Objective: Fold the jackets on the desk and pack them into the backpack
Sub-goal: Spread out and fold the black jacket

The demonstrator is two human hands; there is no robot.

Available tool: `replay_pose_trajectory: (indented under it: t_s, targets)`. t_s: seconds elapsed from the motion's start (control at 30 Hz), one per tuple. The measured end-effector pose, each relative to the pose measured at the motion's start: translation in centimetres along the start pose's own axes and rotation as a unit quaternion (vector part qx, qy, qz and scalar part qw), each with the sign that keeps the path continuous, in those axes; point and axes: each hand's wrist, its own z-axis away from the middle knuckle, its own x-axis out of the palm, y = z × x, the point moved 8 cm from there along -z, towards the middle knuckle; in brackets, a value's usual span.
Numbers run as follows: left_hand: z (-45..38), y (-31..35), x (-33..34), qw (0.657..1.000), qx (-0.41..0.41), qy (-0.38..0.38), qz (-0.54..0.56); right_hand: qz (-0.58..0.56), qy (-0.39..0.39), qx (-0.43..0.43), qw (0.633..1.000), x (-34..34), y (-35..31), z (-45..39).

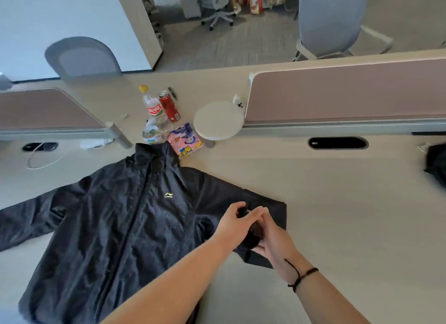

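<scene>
A black zip-up jacket (125, 217) with a small yellow logo lies face up on the pale desk (337, 203), collar pointing away, its left sleeve spread toward the left edge. The right sleeve (265, 206) is doubled back on itself near the middle. My left hand (233, 223) and my right hand (275, 239) meet over that sleeve, and both pinch its bunched black cuff between fingers and thumb. A black cord bracelet circles my right wrist. A black bag-like thing (436, 165), maybe the backpack, shows partly at the right edge.
Beyond the collar stand a plastic bottle (152, 105), a red can (169, 106), a pink snack packet (185, 140) and a round white stand (218, 120). Pink divider panels (350, 94) line the desk's far side. A white cable (41, 159) lies at left.
</scene>
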Motion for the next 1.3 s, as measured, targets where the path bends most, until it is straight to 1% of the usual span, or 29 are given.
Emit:
replay_pose_trajectory:
  t_s: [0.1, 0.2, 0.27, 0.33, 0.37, 0.43, 0.47, 0.57, 0.67, 0.7, 0.8, 0.87, 0.97, 1.0, 1.03, 1.1, 1.13, 1.17, 1.2, 1.27, 1.3]
  targets:
    - [-0.6, -1.3, -6.1, 0.999, 0.015, 0.031, 0.022, 0.024, -0.017, -0.004, 1.0, 6.1, 0.5, -1.6]
    - [-2.2, -3.3, -13.9, 0.996, 0.016, 0.081, 0.043, 0.055, -0.049, -0.013, 0.997, 13.1, 0.7, -3.0]
    - [-3.4, -5.1, -19.8, 0.993, 0.011, 0.096, 0.071, 0.102, -0.06, -0.017, 0.993, 17.8, 1.2, -4.0]
    - [-4.2, -7.0, -26.2, 0.989, -0.005, 0.11, 0.096, 0.18, -0.042, -0.033, 0.982, 21.8, 2.1, -4.9]
    - [-4.5, -7.9, -29.4, 0.987, -0.014, 0.113, 0.11, 0.24, -0.027, -0.054, 0.969, 23.5, 2.5, -5.4]
    - [-4.9, -9.2, -35.7, 0.985, -0.022, 0.108, 0.133, 0.378, 0.004, -0.084, 0.922, 26.2, 3.7, -6.3]
    - [-5.2, -9.8, -38.8, 0.985, -0.024, 0.103, 0.133, 0.432, 0.014, -0.084, 0.898, 27.2, 4.6, -6.8]
    - [-6.5, -11.8, -47.5, 0.989, -0.026, 0.111, 0.092, 0.533, 0.022, -0.057, 0.844, 29.7, 6.8, -8.2]
    - [-8.6, -14.4, -53.2, 0.989, -0.028, 0.138, 0.041, 0.635, 0.029, -0.052, 0.771, 31.7, 8.2, -9.6]
    - [-9.3, -15.1, -54.3, 0.989, -0.024, 0.147, 0.014, 0.658, 0.031, -0.052, 0.75, 32.2, 8.5, -10.1]
    - [-10.9, -16.3, -55.5, 0.982, -0.002, 0.163, -0.096, 0.707, 0.038, -0.036, 0.705, 32.3, 9.6, -11.7]
    - [-11.6, -16.5, -55.2, 0.974, 0.013, 0.172, -0.145, 0.726, 0.051, -0.009, 0.686, 31.3, 10.0, -12.6]
    - [-11.9, -17.1, -53.9, 0.971, 0.024, 0.161, -0.174, 0.739, 0.077, 0.011, 0.669, 29.4, 10.1, -13.2]
    - [-11.7, -17.0, -53.4, 0.961, 0.036, 0.165, -0.22, 0.743, 0.088, 0.006, 0.663, 28.9, 10.0, -13.2]
    - [-11.4, -16.7, -53.0, 0.937, 0.059, 0.182, -0.291, 0.747, 0.102, -0.004, 0.657, 28.4, 9.7, -13.2]
    - [-10.8, -15.6, -51.4, 0.867, 0.143, 0.219, -0.425, 0.75, 0.143, -0.034, 0.644, 27.4, 8.8, -13.5]
    - [-10.6, -15.3, -50.0, 0.843, 0.185, 0.211, -0.458, 0.748, 0.167, -0.049, 0.64, 27.0, 8.3, -13.7]
    - [-10.6, -15.2, -48.4, 0.829, 0.211, 0.184, -0.483, 0.743, 0.188, -0.063, 0.639, 26.8, 7.8, -14.2]
    - [-11.1, -15.6, -46.8, 0.824, 0.218, 0.146, -0.502, 0.735, 0.205, -0.077, 0.642, 26.7, 7.3, -14.9]
    - [-12.3, -17.0, -44.0, 0.82, 0.196, 0.084, -0.531, 0.721, 0.22, -0.098, 0.65, 26.6, 6.7, -16.8]
    - [-13.0, -17.8, -43.2, 0.818, 0.179, 0.07, -0.542, 0.715, 0.221, -0.101, 0.655, 26.4, 6.7, -17.9]
